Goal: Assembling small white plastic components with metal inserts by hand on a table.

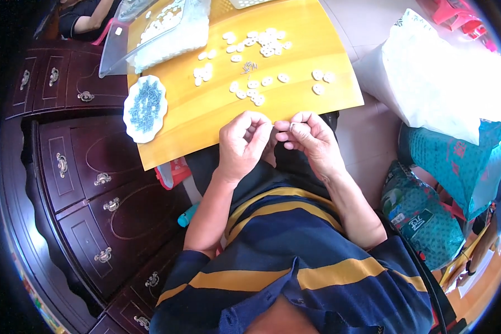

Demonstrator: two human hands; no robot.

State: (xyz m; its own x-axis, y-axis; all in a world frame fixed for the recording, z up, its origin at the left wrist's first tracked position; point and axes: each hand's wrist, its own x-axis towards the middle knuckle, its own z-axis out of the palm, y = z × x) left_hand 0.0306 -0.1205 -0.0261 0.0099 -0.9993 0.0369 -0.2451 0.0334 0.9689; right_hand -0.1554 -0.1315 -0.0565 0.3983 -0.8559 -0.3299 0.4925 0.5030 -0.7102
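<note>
My left hand (244, 146) and my right hand (316, 143) meet in front of my body at the near edge of the yellow table (206, 125). Thumb and fingers are pinched together on both; whatever lies between the fingertips is too small or hidden to make out. Beyond them, small white oval pieces with two dark holes (253, 84) lie in loose groups, with a denser cluster of the same pieces (270, 43) farther back. A little heap of small metal screws (249, 67) sits among them.
At the table's left stands a white scalloped dish (131, 118) of small dark metal pieces. Behind it, a clear plastic bin (112, 55) holds many white parts. Dark wooden drawers (86, 167) flank the left; a white sack (395, 72) and teal bags (451, 161) the right. Another person's arm (94, 19) shows far left.
</note>
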